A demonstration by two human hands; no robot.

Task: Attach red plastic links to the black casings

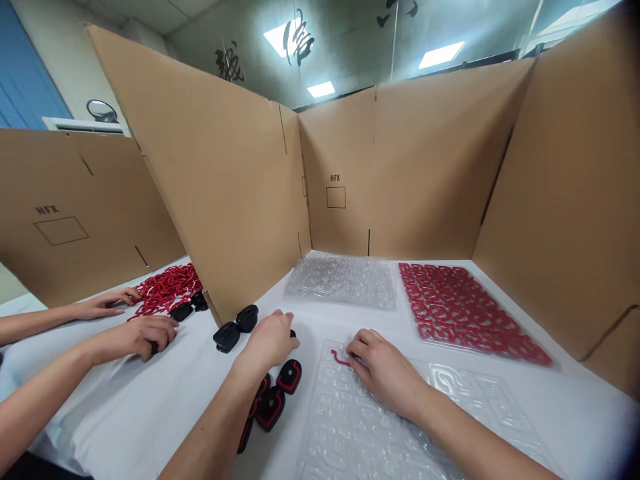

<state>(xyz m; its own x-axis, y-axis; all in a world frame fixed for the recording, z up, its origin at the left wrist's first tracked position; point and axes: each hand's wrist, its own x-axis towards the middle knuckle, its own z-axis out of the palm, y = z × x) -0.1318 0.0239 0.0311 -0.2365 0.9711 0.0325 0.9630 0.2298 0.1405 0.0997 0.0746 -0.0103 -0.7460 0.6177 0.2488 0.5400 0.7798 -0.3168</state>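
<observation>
My left hand (270, 340) is closed over a small black piece (293, 333), mostly hidden beneath the fingers. Just below it lie several black rounded pieces with red edging (271, 408), partly covered by my forearm. Two plain black pieces (227, 337) rest to its left. My right hand (380, 367) has its fingertips pinched on the end of a thin red curved strip (340, 359). That strip lies at the upper left corner pocket of a clear plastic tray (327, 433) with moulded pockets.
Behind stands a stack of clear trays (343, 280); to its right lies a tray filled with red strips (465, 307). Cardboard panels (415, 167) wall the table. Past the left panel, a co-worker's hands (145, 337) are near a red pile (170, 288) and black pieces.
</observation>
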